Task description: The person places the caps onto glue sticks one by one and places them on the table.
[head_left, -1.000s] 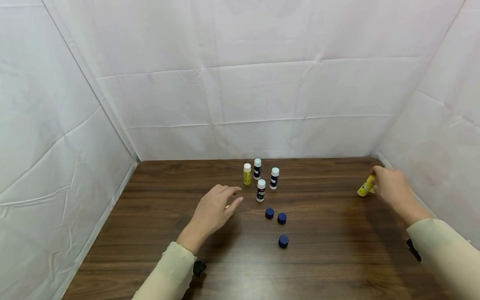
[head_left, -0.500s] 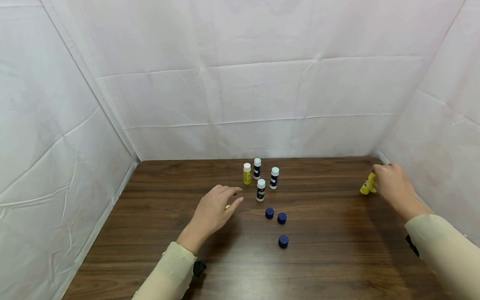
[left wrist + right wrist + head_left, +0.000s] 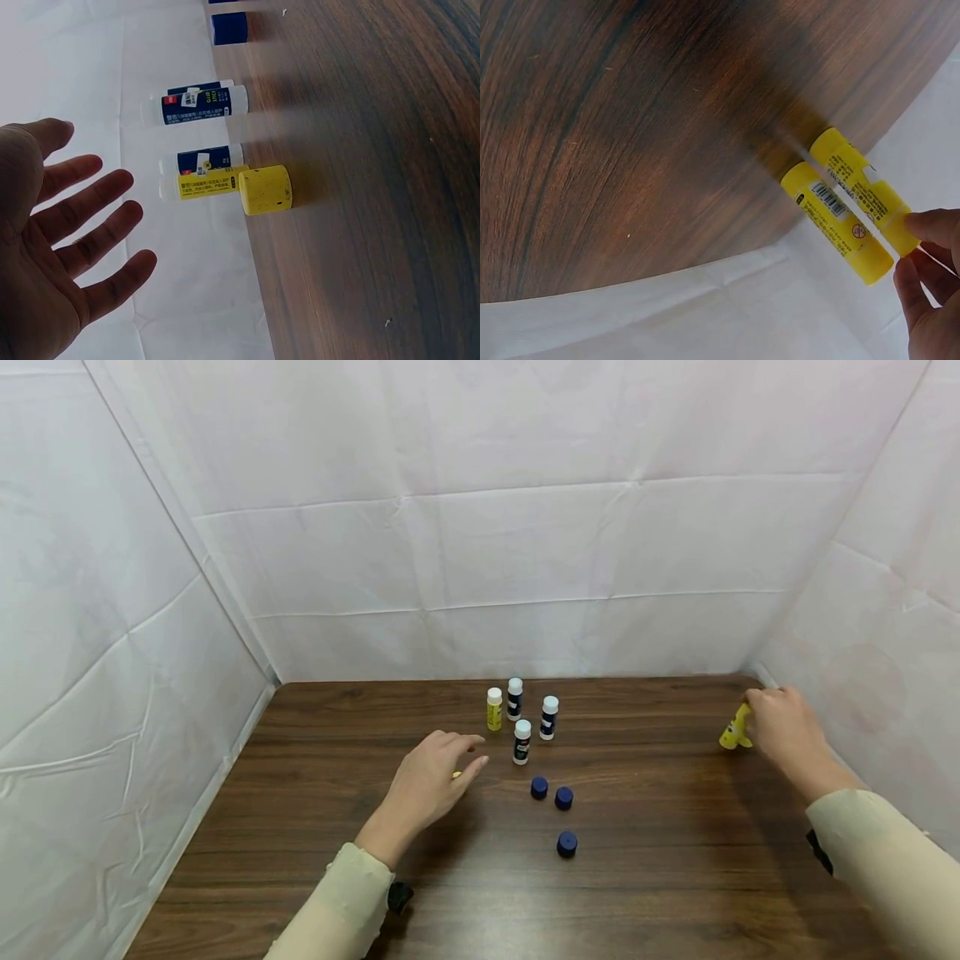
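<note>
At the table's right end, my right hand [image 3: 783,731] pinches a yellow glue stick [image 3: 864,193] by its upper end between thumb and fingers. A second yellow glue stick [image 3: 836,221] stands right beside it, close to my fingertips. My left hand [image 3: 425,779] hovers over the table with spread, relaxed fingers and nothing in its grasp. Below it sits a yellow cap [image 3: 266,190], mostly hidden by the hand in the head view. Beyond that hand stand one yellow glue stick [image 3: 494,710] and three dark blue ones, the nearest a blue glue stick [image 3: 522,743], all with white tops.
Three blue caps lie on the brown wooden table [image 3: 637,877]: one cap [image 3: 539,788] beside another cap [image 3: 564,798], and a third cap [image 3: 567,844] nearer. White cloth walls [image 3: 525,552] enclose the table at the back and both sides.
Over the last second, the glue stick in my right hand has shifted slightly right and tipped more upright. My left hand has stayed in place.
</note>
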`<action>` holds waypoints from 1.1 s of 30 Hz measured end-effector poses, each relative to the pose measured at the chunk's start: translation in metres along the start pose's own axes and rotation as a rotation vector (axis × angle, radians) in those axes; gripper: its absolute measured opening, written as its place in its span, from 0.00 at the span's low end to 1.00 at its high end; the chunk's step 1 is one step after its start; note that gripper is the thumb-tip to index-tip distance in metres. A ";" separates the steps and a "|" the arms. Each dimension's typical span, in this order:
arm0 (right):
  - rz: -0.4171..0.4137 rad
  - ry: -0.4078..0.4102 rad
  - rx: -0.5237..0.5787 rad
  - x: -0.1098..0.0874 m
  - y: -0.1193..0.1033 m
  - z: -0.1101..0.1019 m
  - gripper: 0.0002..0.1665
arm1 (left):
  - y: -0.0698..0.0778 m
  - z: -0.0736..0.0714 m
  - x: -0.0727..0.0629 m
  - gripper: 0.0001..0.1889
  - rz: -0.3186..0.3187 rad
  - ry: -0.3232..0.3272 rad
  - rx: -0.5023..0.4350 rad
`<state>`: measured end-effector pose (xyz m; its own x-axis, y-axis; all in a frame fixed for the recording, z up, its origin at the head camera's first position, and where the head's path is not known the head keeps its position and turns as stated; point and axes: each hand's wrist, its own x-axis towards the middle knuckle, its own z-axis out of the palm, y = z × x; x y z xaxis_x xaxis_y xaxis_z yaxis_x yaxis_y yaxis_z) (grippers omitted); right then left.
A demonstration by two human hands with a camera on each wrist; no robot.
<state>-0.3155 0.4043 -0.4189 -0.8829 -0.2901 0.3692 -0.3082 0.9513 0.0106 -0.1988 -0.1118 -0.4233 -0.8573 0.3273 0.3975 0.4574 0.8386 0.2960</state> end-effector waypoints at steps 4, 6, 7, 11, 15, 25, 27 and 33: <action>0.022 0.032 0.031 -0.001 -0.003 0.000 0.17 | 0.000 0.000 0.000 0.18 -0.004 -0.004 0.000; 0.029 0.043 0.047 -0.002 -0.007 -0.004 0.18 | -0.001 0.001 0.000 0.18 -0.004 -0.004 -0.007; 0.037 0.043 0.054 -0.003 -0.010 -0.006 0.19 | -0.001 0.001 0.000 0.18 -0.004 -0.003 -0.009; 0.060 0.060 0.076 -0.009 -0.028 -0.016 0.19 | -0.001 0.002 -0.001 0.19 -0.009 -0.001 -0.012; 0.085 0.096 0.092 -0.018 -0.049 -0.023 0.20 | -0.001 0.002 0.000 0.19 -0.016 0.001 -0.005; 0.033 0.136 0.196 -0.031 -0.101 -0.024 0.20 | -0.003 0.004 0.003 0.19 -0.048 0.016 -0.014; 0.023 0.145 0.212 -0.033 -0.113 -0.023 0.20 | -0.004 0.005 0.004 0.20 -0.060 0.013 -0.017; -0.005 0.161 0.254 -0.038 -0.145 -0.020 0.22 | -0.006 0.008 0.005 0.21 -0.097 0.001 -0.022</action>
<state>-0.2300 0.2798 -0.4163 -0.8199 -0.2551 0.5125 -0.4088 0.8876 -0.2123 -0.2074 -0.1116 -0.4298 -0.8975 0.2451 0.3667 0.3777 0.8565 0.3519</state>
